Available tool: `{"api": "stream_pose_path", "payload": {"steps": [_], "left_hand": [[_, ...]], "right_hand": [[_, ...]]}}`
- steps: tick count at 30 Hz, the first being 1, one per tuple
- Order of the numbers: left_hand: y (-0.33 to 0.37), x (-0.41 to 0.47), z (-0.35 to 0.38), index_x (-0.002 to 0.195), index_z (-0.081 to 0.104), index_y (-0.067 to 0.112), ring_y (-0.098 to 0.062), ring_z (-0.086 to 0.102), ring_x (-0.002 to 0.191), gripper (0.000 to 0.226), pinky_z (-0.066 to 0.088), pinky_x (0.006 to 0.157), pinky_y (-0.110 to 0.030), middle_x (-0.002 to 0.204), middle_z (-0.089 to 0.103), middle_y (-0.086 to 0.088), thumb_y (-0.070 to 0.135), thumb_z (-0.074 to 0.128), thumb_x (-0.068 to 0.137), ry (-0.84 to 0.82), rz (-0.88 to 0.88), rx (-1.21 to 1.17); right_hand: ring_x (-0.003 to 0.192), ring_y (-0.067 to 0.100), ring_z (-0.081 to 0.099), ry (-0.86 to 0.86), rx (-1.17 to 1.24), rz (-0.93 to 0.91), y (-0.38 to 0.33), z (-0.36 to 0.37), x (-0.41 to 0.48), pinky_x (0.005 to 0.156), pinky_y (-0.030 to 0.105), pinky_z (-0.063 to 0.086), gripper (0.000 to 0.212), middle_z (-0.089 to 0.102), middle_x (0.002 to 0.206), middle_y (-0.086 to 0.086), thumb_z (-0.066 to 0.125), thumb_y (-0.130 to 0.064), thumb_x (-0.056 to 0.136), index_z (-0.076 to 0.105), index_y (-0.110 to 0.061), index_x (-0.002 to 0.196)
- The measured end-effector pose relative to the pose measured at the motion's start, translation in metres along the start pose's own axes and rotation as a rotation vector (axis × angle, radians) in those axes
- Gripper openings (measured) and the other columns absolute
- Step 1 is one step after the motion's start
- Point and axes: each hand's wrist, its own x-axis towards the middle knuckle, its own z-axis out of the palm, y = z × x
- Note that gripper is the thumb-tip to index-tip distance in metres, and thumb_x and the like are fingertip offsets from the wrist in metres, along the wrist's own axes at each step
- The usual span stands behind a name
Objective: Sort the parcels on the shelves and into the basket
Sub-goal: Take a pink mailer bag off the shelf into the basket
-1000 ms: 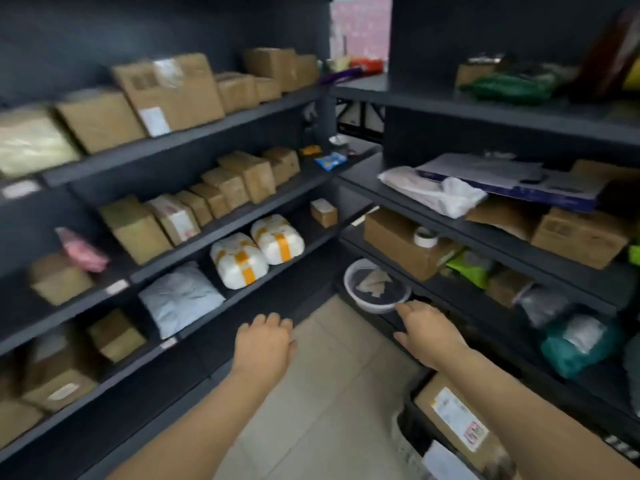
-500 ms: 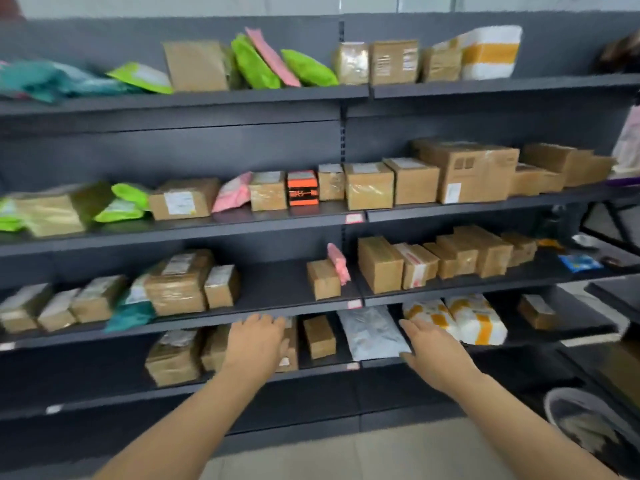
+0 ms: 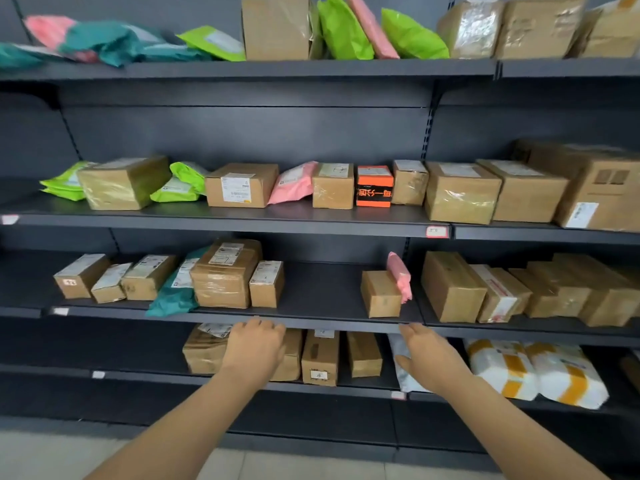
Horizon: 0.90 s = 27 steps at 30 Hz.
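The left hand's (image 3: 254, 351) fingers (image 3: 265, 330) lie straight and loosely spread, holding nothing, their tips level with the shelf lip (image 3: 329, 323). The right hand (image 3: 431, 358) is empty too, fingers (image 3: 410, 332) extended.

Just behind the left hand, on the shelf below that lip, stand small brown boxes (image 3: 320, 358). They look stiff and probably light. A grasp across the narrow sides should suit them, though their glossy tape may be slick. Behind the right hand lies a grey poly bag (image 3: 403, 379). It is soft and likely to sag, so it is better taken round its body than by a corner.

The boxes are plain cardboard with white labels. To the right of them sit plump white-and-orange bags (image 3: 533, 372). On the shelf above, a pink mailer (image 3: 400, 277) leans against a small box (image 3: 380, 294). No basket is in view.
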Motion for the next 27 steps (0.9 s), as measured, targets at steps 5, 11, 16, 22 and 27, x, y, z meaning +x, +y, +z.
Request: {"api": "stream_pose_path", "payload": {"steps": [5,11,16,22,27], "left_hand": [[0.013,0.075,0.033,0.131,0.047,0.023,-0.02,0.047,0.12,0.037,0.038,0.095,-0.035,0.13,0.053,0.001,0.033,0.041,0.097,-0.018,0.016,-0.039],[0.031,0.144,0.074,0.132,0.046,0.023,-0.02,0.045,0.121,0.038,0.038,0.095,-0.035,0.128,0.051,0.001,0.035,0.042,0.096,-0.125,0.023,-0.048],[0.017,0.177,0.113,0.127,0.055,0.024,-0.02,0.051,0.116,0.04,0.042,0.095,-0.038,0.123,0.057,0.002,0.039,0.053,0.09,-0.16,0.008,-0.101],[-0.018,0.217,0.161,0.104,0.072,0.012,-0.029,0.067,0.089,0.055,0.055,0.074,-0.042,0.099,0.068,-0.007,0.028,0.087,0.054,-0.006,0.029,-0.072],[-0.051,0.243,0.19,0.128,0.056,0.003,-0.035,0.051,0.123,0.069,0.042,0.099,-0.052,0.128,0.057,-0.016,0.038,0.076,0.073,-0.076,-0.025,-0.06]], "right_hand": [[0.122,0.021,0.046,0.063,0.112,0.032,0.036,0.016,0.082,0.1,0.028,0.04,0.056,0.042,0.139,0.003,0.052,-0.034,0.094,0.035,-0.014,0.143],[0.125,0.025,0.04,0.017,0.066,0.178,0.062,0.05,0.159,0.1,0.037,0.041,0.071,0.034,0.142,0.004,0.056,-0.053,0.085,0.031,-0.018,0.142],[0.125,0.03,0.036,0.059,0.181,0.348,0.058,0.072,0.209,0.1,0.042,0.038,0.091,0.032,0.139,0.009,0.058,-0.064,0.076,0.022,-0.018,0.145],[0.128,0.033,0.032,0.056,0.07,0.415,0.05,0.104,0.259,0.099,0.043,0.037,0.073,0.023,0.143,0.013,0.049,-0.068,0.081,0.028,-0.032,0.141],[0.125,0.037,0.032,0.054,0.131,0.475,0.03,0.13,0.277,0.099,0.045,0.038,0.064,0.023,0.144,0.015,0.051,-0.062,0.083,0.034,-0.033,0.138]]}}
